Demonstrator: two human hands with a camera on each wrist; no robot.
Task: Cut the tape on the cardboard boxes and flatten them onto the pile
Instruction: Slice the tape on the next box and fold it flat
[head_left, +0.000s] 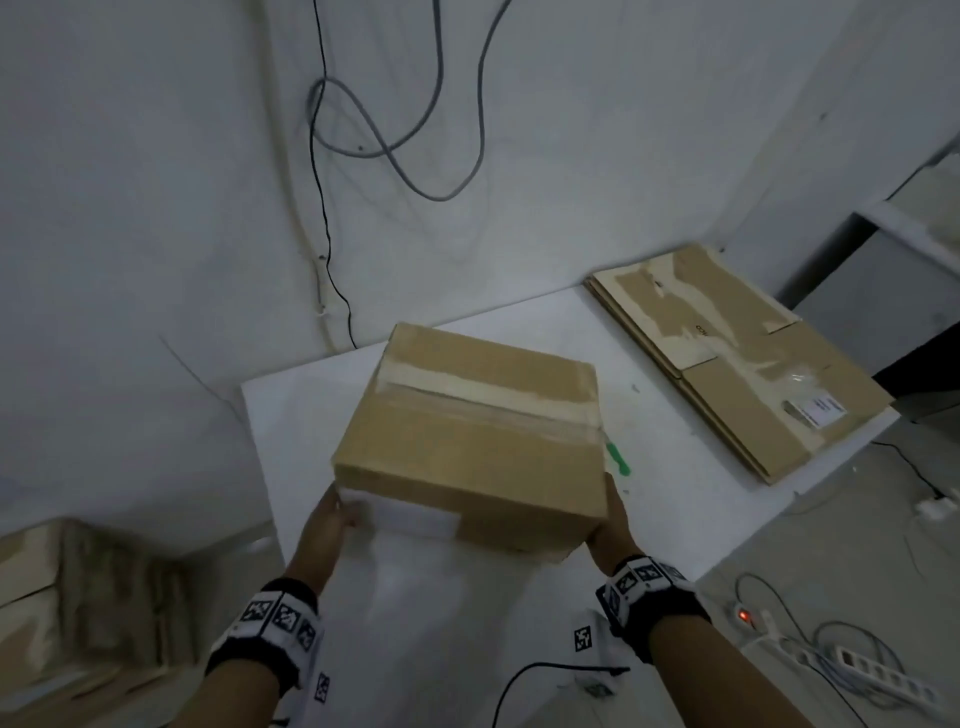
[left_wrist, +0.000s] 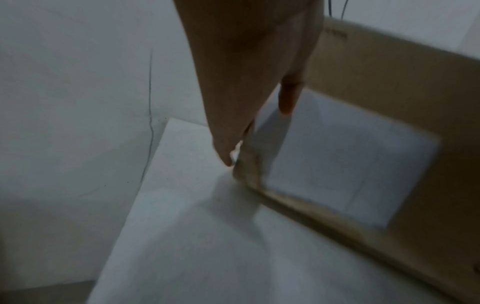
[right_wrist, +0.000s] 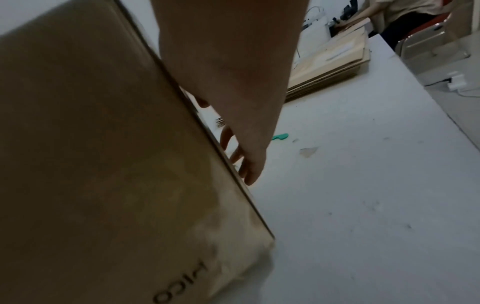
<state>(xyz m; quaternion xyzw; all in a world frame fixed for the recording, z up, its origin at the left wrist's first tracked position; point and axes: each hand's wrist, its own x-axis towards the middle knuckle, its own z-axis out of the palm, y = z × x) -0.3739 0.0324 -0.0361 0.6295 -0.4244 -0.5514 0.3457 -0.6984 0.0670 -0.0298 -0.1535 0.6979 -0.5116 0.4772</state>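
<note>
Fingers (right_wrist: 249, 174) of both hands lie straight, pressed flat against opposite sides of the taped cardboard box (head_left: 467, 441) over the tabletop (head_left: 675, 493).

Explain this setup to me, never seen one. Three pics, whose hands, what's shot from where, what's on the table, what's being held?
There is no robot here: a person works with bare hands, wearing one camera on the head and one on each wrist. The big picture is the head view, looking down. The other two look along each hand at its fingers.

The left hand and right hand press flat against opposite sides of a taped cardboard box, holding it between them over a white table. A white label sits on the box's side near the left hand.

On the table lie a pile of flattened boxes at the far right and a green tool, mostly hidden behind the box, likely the cutter. More boxes stand at the lower left.
</note>
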